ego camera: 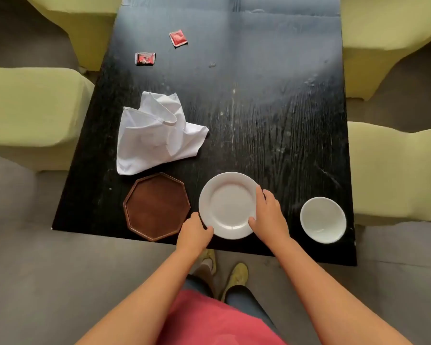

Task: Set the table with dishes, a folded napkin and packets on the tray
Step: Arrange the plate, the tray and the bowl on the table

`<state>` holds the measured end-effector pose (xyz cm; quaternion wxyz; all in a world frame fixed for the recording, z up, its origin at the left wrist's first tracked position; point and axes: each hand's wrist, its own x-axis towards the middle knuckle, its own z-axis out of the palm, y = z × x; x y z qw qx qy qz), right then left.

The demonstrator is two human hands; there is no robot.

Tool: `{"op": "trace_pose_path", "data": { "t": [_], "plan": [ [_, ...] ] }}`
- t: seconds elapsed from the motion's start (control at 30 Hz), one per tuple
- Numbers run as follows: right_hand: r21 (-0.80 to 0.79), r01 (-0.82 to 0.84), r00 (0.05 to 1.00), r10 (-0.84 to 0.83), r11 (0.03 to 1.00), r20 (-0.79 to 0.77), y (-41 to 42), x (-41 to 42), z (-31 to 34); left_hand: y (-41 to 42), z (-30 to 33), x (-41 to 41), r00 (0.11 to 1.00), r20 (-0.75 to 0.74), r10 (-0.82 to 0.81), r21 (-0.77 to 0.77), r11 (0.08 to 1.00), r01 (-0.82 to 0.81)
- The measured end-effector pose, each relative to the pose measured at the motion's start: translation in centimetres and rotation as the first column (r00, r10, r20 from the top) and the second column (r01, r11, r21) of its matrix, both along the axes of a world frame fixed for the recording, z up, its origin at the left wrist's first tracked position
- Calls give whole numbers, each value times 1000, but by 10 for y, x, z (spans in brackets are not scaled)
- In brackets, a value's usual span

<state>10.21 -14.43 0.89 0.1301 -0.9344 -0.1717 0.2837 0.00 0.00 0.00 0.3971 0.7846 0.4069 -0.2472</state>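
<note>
While I am settling the white plate (228, 205) near the tabletop's near edge, between the wooden tray (156, 206) and the small bowl (322, 219), left hand (194, 230) and right hand (269, 215) are pinching opposite rims; I am keeping it level and releasing evenly

A dining area, likely in a restaurant or canteen: long black wood-grain table (259, 115) flanked on both sides by seats in pale green covers (28, 115), grey floor (35, 270) beneath. Laid out with white plate (228, 205), small bowl (322, 219), cloth napkin (154, 135), red condiment packets (178, 38) and an octagonal wooden tray (156, 206).
</note>
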Motion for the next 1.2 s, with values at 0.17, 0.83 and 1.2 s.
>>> {"op": "trace_pose_path", "data": {
  "t": [0.17,0.83,1.2],
  "plan": [
    [4,131,989,-131,991,-65,4,-1,-10,2,-11,1,961,-35,276,-284,919,-274],
    [343,677,735,-621,651,-273,-13,41,6,19,13,39,815,172,553,-515,756,-404],
    [508,624,769,-580,594,-267,-81,161,29,-25,28,154,789,349,505,-520,805,-286]
  ]
}}
